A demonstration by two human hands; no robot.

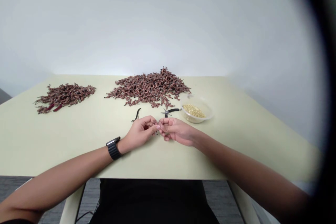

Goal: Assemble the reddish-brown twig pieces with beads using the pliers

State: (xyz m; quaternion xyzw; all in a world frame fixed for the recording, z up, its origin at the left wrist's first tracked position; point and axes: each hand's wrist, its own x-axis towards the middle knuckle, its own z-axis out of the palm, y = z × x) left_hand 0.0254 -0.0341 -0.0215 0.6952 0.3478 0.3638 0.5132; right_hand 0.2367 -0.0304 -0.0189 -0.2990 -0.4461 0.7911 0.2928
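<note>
Pale green tabletop point(78, 140), hands together near centre: left hand point(140, 132) and right hand point(175, 131) pinch a tiny dark part point(156, 129) between them, likely light and fiddly, best gripped at its edges.

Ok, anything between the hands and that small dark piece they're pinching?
Nothing visible. The left hand and right hand meet at the small dark piece, their fingertips right on it. The pliers and the other pliers lie on the table beyond the hands, apart from them.
</note>
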